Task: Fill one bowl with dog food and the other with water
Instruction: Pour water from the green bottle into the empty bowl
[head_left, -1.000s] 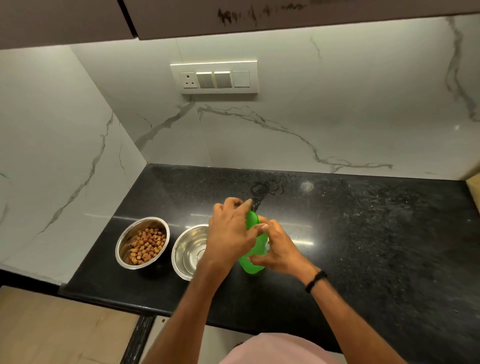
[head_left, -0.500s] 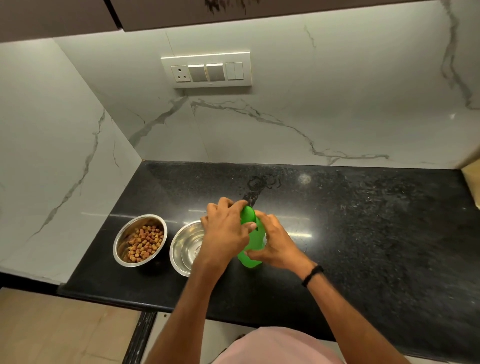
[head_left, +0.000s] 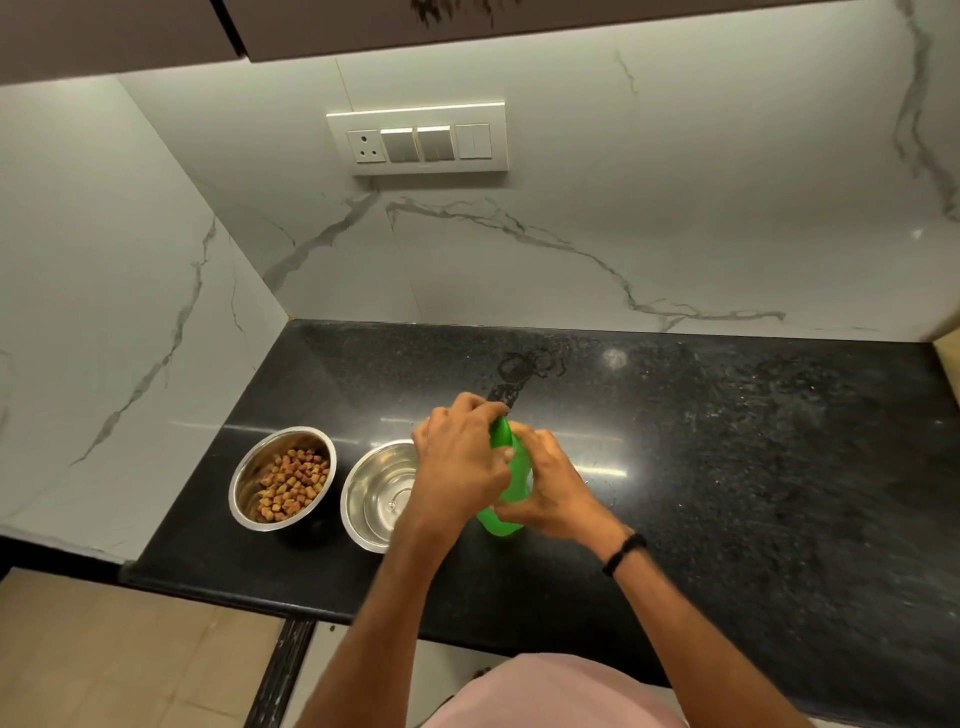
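Note:
A green bottle stands upright on the black counter, just right of two steel bowls. My left hand is curled over the bottle's top and hides the cap. My right hand grips the bottle's body from the right. The left bowl holds brown dog food kibble. The right bowl sits beside it; its inside looks shiny with no kibble, and my left wrist covers its right rim.
Marble walls close the counter on the left and back, with a switch panel on the back wall. A wet smear lies behind the bottle. The counter's front edge runs just below the bowls. Bare counter stretches to the right.
Both hands have stayed on the green bottle, with my left hand shifting slightly over the top. The bowls have not moved; only the camera view has shifted.

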